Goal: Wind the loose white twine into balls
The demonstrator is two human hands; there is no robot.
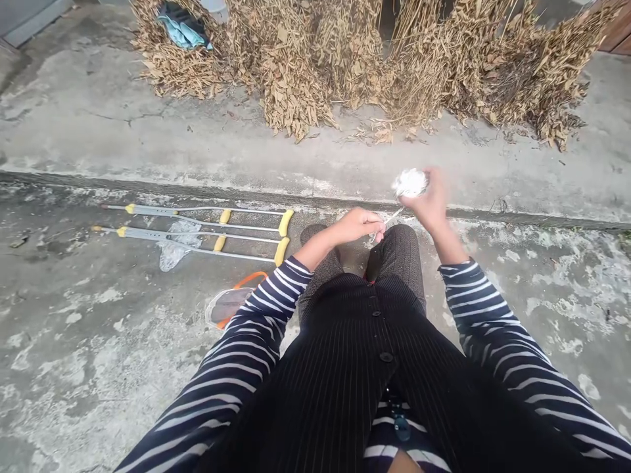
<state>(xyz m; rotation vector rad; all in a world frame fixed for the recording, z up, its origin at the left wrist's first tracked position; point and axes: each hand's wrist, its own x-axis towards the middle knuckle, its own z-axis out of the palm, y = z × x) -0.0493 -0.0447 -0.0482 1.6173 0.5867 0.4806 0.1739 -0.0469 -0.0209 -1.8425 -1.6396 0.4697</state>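
Fluffy white wad (410,183) held closed in my right grip (430,203); left grip (357,225) curled shut around thin pale stick (389,220), aluminium crutches (148,210) lying well aside.

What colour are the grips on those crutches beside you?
The crutches have yellow grips, shown best in the head view.
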